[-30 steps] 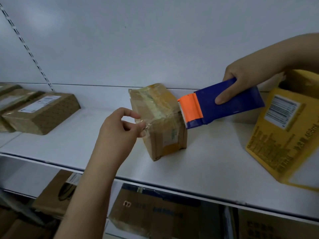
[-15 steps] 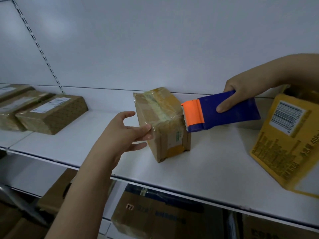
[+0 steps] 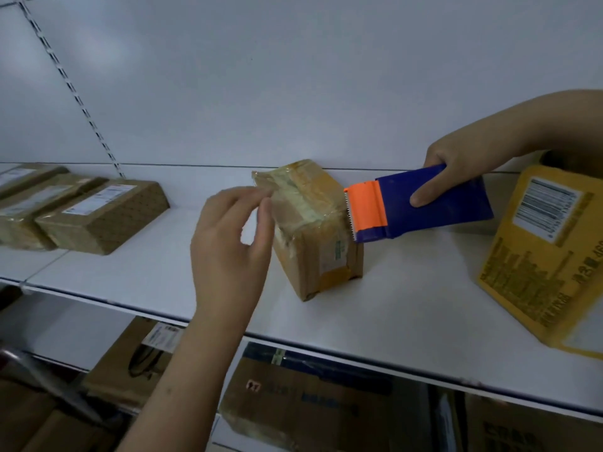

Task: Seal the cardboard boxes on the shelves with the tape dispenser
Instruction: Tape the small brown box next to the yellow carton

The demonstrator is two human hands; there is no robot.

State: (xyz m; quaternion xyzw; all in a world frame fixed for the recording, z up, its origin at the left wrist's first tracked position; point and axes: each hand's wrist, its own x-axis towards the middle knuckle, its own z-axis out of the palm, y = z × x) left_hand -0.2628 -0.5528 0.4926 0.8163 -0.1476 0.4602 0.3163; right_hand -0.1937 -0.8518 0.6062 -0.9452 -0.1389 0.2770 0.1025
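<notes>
My left hand (image 3: 228, 236) and right hand (image 3: 456, 168) are both bare. My forearms are bare too, with no sleeve showing. I wear no rings, watch or gloves.

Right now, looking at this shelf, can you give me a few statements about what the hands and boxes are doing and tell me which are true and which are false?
1. The right hand grips a blue tape dispenser with an orange front. True.
2. The dispenser's toothed edge is at the right side of the small brown box. True.
3. The left hand holds a pair of scissors. False: it holds no tool; its fingers are at the box's left upper edge.
4. The small brown box sits on the floor. False: it stands on the white shelf.
5. A yellow box with a barcode label is at the right. True.
</notes>
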